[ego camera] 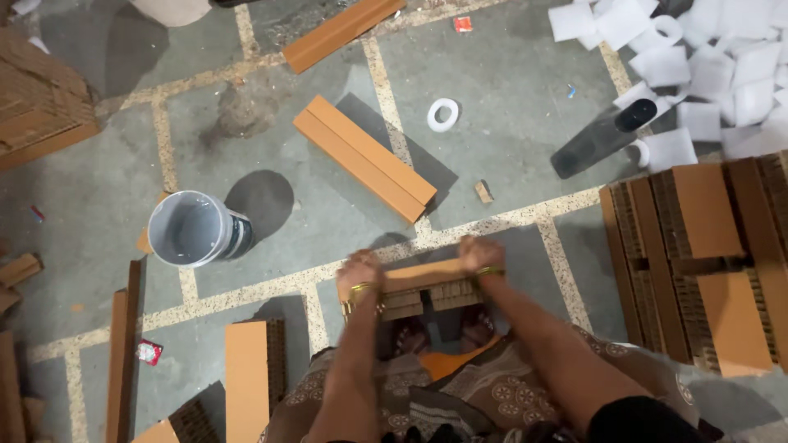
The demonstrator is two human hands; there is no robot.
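Floor (pixel 509 74): we see grey stone slabs with pale speckled joints, carrying everything here.
Right stack (pixel 706 262): a big pile of brown honeycomb cardboard panels lies at the right edge, near us.
Foam heap (pixel 722 66): white foam sheets are scattered at the far right corner.
Left stack (pixel 37 98): more ribbed cardboard is piled at the far left edge.
Long block (pixel 365 157): an orange-brown cardboard bar lies slantwise in the middle, far of our hands.
Second bar (pixel 341 31): a like piece lies at the far edge, tilted.
Near strip (pixel 246 377): a flat cardboard piece lies upright in the view at near left, beside thin strips (pixel 123 353).
Bucket (pixel 195 230): a grey-white bucket stands upright to the left, open mouth up, well apart from the hands.
Held piece (pixel 423 283): a short cardboard block sits at centre near us, between both hands, just above the lap.
Left hand (pixel 359 271): our fingers are curled over the block's left end, gripping it; motion blur hides the detail.
Right hand (pixel 480 254): our fingers are wrapped on the right end, gripping likewise.
Tape ring (pixel 443 115): a small white ring lies far of the long block.
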